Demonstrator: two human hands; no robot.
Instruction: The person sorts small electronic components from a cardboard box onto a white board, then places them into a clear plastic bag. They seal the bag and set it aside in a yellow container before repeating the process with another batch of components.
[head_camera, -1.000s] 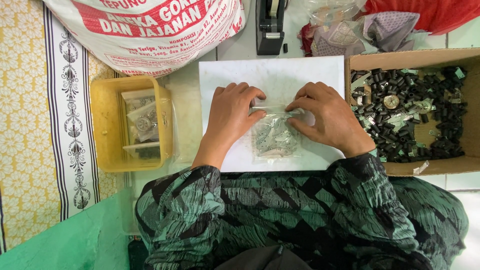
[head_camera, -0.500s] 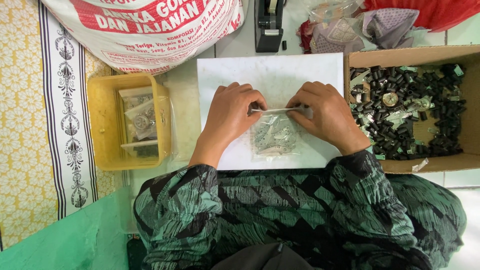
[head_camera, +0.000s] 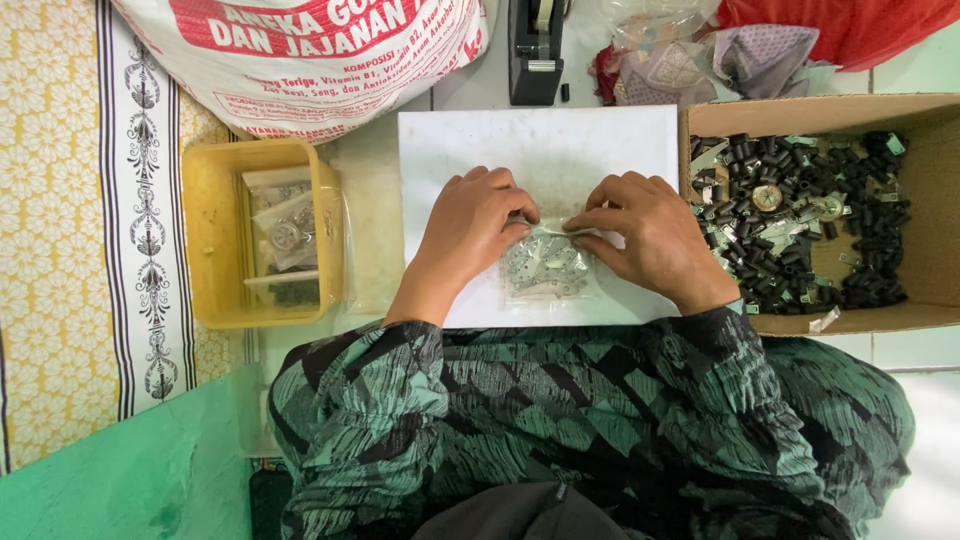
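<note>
A small clear plastic bag (head_camera: 545, 270) filled with small metal parts lies on a white board (head_camera: 540, 150) in front of me. My left hand (head_camera: 470, 235) pinches the bag's top edge from the left. My right hand (head_camera: 645, 235) pinches the same edge from the right. Both sets of fingertips meet over the bag's mouth, and the bag's lower part shows between my wrists.
A yellow plastic tub (head_camera: 215, 235) at the left holds several filled clear bags. A cardboard box (head_camera: 935, 115) at the right holds many small black and metal parts. A black tape dispenser (head_camera: 535, 50) and a large printed sack (head_camera: 310, 50) lie beyond the board.
Both hands stay on the bag's top edge. The fingertips have shifted slightly along it, and the bag lies a little flatter on the board.
</note>
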